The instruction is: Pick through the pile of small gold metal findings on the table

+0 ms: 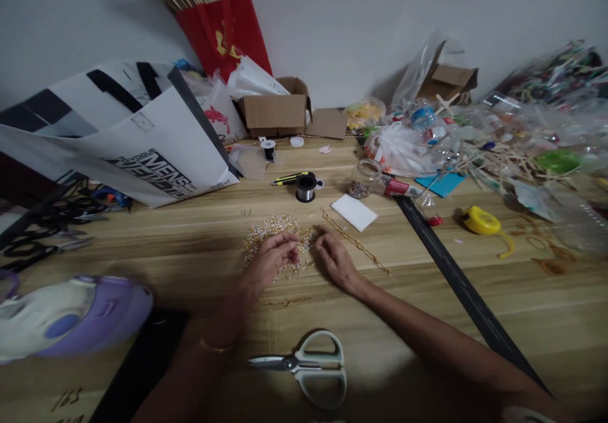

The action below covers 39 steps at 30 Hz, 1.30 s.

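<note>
A heap of gold and clear beaded chain [270,227] lies in the middle of the wooden table. My left hand [272,257] reaches over its front part, fingers bent and pinched together; what they hold is too small to make out. Close to the heap's right side, my right hand [335,259] rests with its fingers curled in, hiding whatever is in them. A longer gold chain [351,239] stretches out beyond my right hand. Nearer to me lie a short gold chain [287,301] and a pair of scissors [313,367] with pale handles, blades pointing left.
Behind the heap stand a wire spool [305,189], a yellow cutter knife [287,179] and a jar of beads [363,179]. A white pad [354,212] and a yellow tape measure [482,220] lie rightward. Bottles and sticks clutter the back right. A paper bag [161,138] and purple-white appliance [95,315] stand left.
</note>
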### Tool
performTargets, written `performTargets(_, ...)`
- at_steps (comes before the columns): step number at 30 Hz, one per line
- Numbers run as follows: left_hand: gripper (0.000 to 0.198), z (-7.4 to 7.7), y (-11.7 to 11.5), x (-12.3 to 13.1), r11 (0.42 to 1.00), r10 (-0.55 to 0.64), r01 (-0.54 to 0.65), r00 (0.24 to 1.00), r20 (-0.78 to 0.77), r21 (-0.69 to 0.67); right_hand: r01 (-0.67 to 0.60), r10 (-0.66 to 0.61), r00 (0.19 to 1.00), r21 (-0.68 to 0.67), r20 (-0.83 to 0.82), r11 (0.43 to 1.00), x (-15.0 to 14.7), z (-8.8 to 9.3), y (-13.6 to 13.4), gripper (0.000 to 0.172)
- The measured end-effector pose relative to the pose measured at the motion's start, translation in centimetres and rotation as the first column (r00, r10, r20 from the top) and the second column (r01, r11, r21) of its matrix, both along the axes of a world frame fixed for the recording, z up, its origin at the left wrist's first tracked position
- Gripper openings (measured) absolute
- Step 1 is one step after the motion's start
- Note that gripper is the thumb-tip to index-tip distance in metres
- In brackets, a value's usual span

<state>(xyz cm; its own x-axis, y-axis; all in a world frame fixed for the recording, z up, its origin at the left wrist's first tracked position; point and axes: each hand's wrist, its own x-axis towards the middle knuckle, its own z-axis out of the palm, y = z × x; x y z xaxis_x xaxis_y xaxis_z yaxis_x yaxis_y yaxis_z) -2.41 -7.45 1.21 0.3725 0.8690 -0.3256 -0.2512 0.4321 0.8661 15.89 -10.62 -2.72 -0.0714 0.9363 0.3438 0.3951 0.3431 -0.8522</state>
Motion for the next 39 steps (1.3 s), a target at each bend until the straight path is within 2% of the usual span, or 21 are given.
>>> performTargets(5,0.026,0.0,0.1,-0.3,1.000,-0.001,0.001,1.000,0.030,-0.002,-0.006,0.005,0.993,0.009,0.116,1.000,-1.1,-0.4,0.8,0.017)
performTargets(9,0.024,0.2,0.2,-0.6,1.000,0.013,-0.013,0.999,0.050,0.005,-0.025,0.024,0.994,0.011,0.104,1.000,-3.2,-0.6,1.4,0.016)
performTargets(11,0.023,0.4,0.2,-0.6,1.000,0.014,-0.014,0.998,0.064,0.007,-0.037,0.037,0.998,-0.008,0.059,0.999,-4.5,-0.8,1.6,0.018)
performTargets(15,0.021,0.9,0.3,-0.6,1.000,0.009,-0.010,0.997,0.079,0.015,-0.073,0.071,0.997,-0.035,-0.039,0.997,-6.1,-0.8,1.6,0.035)
performTargets(19,0.021,1.0,0.4,-0.6,1.000,0.011,-0.012,0.997,0.075,0.019,-0.102,0.092,0.989,-0.087,-0.112,0.991,-4.9,0.0,1.5,0.020)
performTargets(25,0.023,0.4,0.4,-0.6,1.000,0.012,-0.013,0.998,0.062,0.016,-0.026,0.009,0.988,-0.105,-0.152,0.994,-2.4,0.3,0.5,0.021)
performTargets(31,0.023,1.1,0.3,-0.4,1.000,0.016,-0.016,0.997,0.075,-0.011,-0.078,0.056,0.968,-0.082,-0.246,0.994,-5.0,0.3,0.4,0.021)
performTargets(35,0.020,2.0,0.3,-0.4,1.000,0.019,-0.019,0.995,0.098,-0.009,-0.058,0.001,0.918,-0.132,-0.396,0.990,-6.6,0.7,0.6,0.023)
performTargets(39,0.019,2.1,0.5,-0.4,1.000,-0.004,0.003,0.995,0.100,0.006,-0.031,-0.087,0.860,-0.221,-0.503,0.975,-5.6,0.9,0.6,0.023)
